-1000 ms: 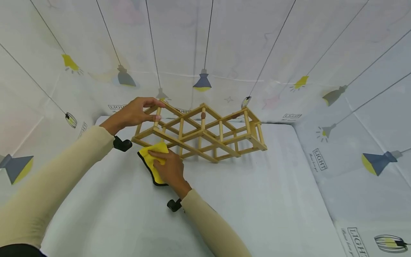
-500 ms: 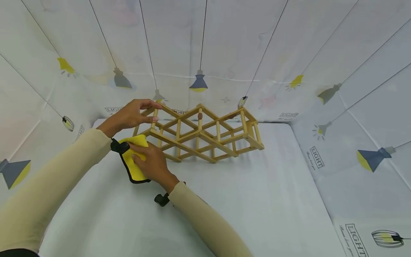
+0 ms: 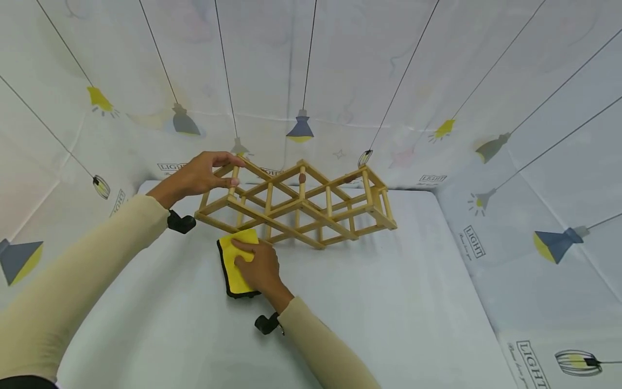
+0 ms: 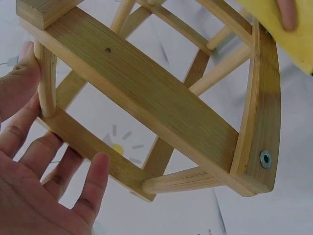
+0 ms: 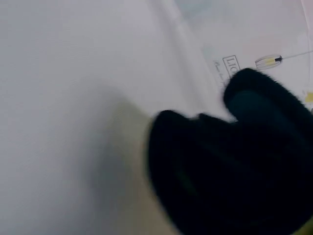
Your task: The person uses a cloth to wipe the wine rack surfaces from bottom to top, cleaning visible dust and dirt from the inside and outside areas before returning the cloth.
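A wooden lattice rack (image 3: 301,204) of crossed slats and round dowels stands on the white tabletop. My left hand (image 3: 196,175) grips an upright dowel at its left end; in the left wrist view, the thumb and fingers of that left hand (image 4: 54,171) lie around the dowel (image 4: 46,81). A yellow cloth (image 3: 233,273) with black edging is held in my right hand (image 3: 262,265), just in front of the rack's lower left slats. The cloth's yellow corner (image 4: 283,29) also shows at upper right in the left wrist view. A dark, blurred shape (image 5: 220,171) covers much of the right wrist view.
The white tabletop (image 3: 389,302) extends in front of the rack and to its right. A wall covering (image 3: 364,65) printed with hanging lamps encloses the back and sides, close behind the rack. Black wrist mounts (image 3: 181,222) sit at both wrists.
My right hand moved left with the cloth, passing in front of the rack's left end, then came back right and slightly lower. The left hand kept its grip, and the rack stayed put.
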Available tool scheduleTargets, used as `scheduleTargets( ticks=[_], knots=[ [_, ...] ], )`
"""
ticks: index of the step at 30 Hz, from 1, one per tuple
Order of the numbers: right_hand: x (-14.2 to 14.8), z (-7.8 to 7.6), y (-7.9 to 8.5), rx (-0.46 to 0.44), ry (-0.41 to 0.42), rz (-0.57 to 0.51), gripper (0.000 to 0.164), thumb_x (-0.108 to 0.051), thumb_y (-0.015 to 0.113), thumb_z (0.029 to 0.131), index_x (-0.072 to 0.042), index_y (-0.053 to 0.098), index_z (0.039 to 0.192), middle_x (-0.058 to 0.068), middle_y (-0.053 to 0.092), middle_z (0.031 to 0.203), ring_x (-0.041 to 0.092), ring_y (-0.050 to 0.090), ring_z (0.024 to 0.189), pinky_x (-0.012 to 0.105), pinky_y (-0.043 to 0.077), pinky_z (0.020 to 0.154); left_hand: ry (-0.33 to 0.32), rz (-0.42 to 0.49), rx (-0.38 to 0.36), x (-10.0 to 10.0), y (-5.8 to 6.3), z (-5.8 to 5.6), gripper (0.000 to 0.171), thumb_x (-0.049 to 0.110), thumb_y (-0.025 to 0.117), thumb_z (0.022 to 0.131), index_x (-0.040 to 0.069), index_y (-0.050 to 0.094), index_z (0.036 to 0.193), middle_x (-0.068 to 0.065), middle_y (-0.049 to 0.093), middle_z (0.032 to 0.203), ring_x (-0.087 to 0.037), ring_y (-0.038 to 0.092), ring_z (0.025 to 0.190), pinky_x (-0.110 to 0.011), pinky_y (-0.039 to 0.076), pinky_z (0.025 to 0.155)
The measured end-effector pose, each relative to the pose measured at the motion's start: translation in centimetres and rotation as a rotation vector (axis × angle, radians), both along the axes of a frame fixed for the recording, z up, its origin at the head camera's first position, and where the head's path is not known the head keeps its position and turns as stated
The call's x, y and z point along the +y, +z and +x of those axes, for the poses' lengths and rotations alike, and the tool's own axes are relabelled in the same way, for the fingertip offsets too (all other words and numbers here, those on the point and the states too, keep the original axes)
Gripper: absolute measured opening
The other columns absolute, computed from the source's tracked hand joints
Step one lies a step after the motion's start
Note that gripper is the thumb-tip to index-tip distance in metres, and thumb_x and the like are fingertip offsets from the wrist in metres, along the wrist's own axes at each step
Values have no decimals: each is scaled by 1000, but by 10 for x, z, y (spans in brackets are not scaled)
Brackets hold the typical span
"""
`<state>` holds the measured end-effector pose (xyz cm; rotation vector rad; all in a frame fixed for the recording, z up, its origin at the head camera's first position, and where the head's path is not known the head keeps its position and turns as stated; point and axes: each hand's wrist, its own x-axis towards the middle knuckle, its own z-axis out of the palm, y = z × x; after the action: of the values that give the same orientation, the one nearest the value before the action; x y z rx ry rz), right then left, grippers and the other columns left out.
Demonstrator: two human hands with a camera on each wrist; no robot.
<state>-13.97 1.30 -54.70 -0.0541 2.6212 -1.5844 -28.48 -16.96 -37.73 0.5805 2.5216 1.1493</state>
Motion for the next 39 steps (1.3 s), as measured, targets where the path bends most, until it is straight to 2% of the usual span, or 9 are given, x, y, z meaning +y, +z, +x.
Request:
scheduleTargets(
  ticks=[6,13,15,21,28,30,35,37,39],
  knots=[
    [12,1,2,361,-83,-286,47,-9,72,97,-35,71,137,0,73,135,10,69,71,28,62,58,-1,-17,14,1,0,-1,48,24,76,101,13,61,145,-15,42,169,-41,28,162,-73,19,128],
    [12,-2,-6,156,-42,-242,44,-15,72,99,-42,70,134,-20,68,140,6,68,99,21,59,76,-10,-4,11,1,-3,2,49,24,76,101,9,60,146,-16,42,169,-42,27,162,-73,19,128],
    [12,0,-6,151,-45,-231,45,-15,72,98,-43,71,133,-23,68,138,6,67,93,21,57,73,-19,-10,17,2,-4,1,49,24,76,101,9,60,146,-16,42,169,-42,28,162,-73,19,128],
    [12,3,1,290,-148,-324,47,-9,71,97,-34,71,136,-1,72,136,11,70,84,26,63,68,-10,-3,22,2,-1,1,47,20,76,101,10,61,144,-16,43,168,-42,29,161,-73,21,127],
    [15,7,-2,29,-106,-206,43,-18,72,98,-45,71,132,-11,74,133,6,50,51,20,49,53,-21,0,2,2,-2,2,48,20,76,101,10,61,145,-16,41,169,-42,27,162,-74,21,127],
    [18,10,0,77,-113,-244,44,-15,73,96,-42,73,130,-7,76,130,6,58,59,21,54,58,-23,-1,5,2,-3,2,48,20,76,101,10,61,145,-17,42,169,-42,28,161,-74,21,127],
    [32,10,7,452,-154,-323,45,-2,71,92,-25,77,130,7,77,122,13,68,70,27,61,59,-12,-10,23,2,-2,0,46,21,76,101,12,62,143,-16,44,168,-43,30,161,-73,22,127],
    [40,7,5,501,-195,-291,45,-1,70,91,-25,77,129,8,78,119,13,66,65,26,59,54,-9,-11,19,2,-1,0,46,20,76,101,12,62,143,-16,44,168,-43,30,161,-73,22,127],
    [48,7,-1,440,-257,-249,45,-2,70,91,-30,78,126,3,79,118,12,63,63,25,56,52,-16,-10,13,2,-1,0,46,19,76,101,11,61,144,-16,43,168,-43,29,161,-73,22,127]
  ],
)
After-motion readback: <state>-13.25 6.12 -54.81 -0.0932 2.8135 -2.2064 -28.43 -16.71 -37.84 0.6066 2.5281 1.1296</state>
